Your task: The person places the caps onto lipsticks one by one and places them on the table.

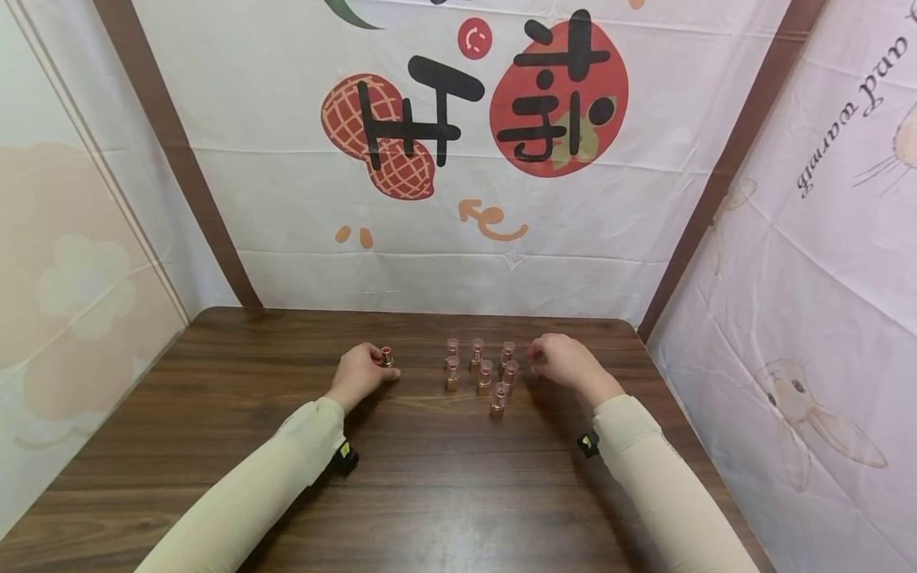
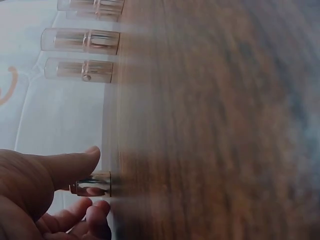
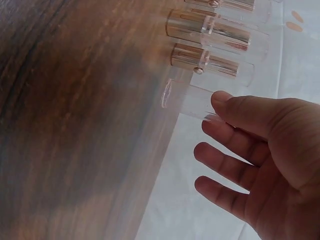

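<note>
An uncapped lipstick [image 1: 387, 356] with a shiny metallic case stands on the table at the left. My left hand [image 1: 360, 374] has its thumb and fingers around it, the thumb in front. In the left wrist view the lipstick [image 2: 95, 184] sits between thumb and fingertips, base against the wood; firm contact is hard to make out. My right hand [image 1: 566, 362] is to the right of the lipstick group. In the right wrist view it pinches a clear lipstick cap [image 3: 192, 100] between thumb and index finger, its other fingers spread apart.
Several capped lipsticks [image 1: 485, 374] stand upright in loose rows between the hands, one [image 1: 498, 399] nearer to me. The brown wooden table [image 1: 444, 493] ends at a printed cloth wall [image 1: 444, 278], with more cloth on both sides.
</note>
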Tool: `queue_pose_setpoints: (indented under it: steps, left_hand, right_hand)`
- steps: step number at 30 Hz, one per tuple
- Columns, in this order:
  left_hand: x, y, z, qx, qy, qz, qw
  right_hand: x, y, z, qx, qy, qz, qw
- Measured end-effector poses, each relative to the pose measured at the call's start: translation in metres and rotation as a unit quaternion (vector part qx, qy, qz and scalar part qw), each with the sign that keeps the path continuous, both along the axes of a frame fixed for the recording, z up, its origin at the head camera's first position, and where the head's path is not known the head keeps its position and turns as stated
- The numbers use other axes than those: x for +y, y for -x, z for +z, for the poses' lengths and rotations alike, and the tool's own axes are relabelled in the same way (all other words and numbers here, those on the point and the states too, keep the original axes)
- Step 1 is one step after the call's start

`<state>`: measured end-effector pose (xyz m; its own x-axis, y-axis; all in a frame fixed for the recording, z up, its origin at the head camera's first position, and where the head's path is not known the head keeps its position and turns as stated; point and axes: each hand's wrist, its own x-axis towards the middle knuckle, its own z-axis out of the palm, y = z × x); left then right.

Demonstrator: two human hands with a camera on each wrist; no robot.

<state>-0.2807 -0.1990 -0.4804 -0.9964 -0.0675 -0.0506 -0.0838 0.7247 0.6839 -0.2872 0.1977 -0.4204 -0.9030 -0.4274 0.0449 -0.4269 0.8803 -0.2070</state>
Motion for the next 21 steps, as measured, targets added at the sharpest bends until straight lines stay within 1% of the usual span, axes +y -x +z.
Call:
queue_pose_setpoints:
  steps: [6, 14, 17, 21]
  left_hand:
    - [0.000, 0.002, 0.000, 0.002, 0.014, -0.001, 0.9999]
    - [0.000, 0.002, -0.001, 0.005, 0.012, -0.006, 0.9999]
    - [0.001, 0.000, 0.000, 0.010, 0.013, -0.002, 0.9999]
    - [0.006, -0.006, 0.004, 0.024, 0.007, -0.002, 0.9997]
  right_hand:
    - [0.001, -0.005, 0.013, 0.019, 0.002, 0.008, 0.9998]
    - [0.000, -0.010, 0.030, 0.066, -0.004, 0.032, 0.9973]
    - [-0.001, -0.012, 0.037, 0.078, -0.004, 0.039, 0.9962]
    - [-0.004, -0.016, 0.047, 0.078, -0.005, 0.047, 0.9959]
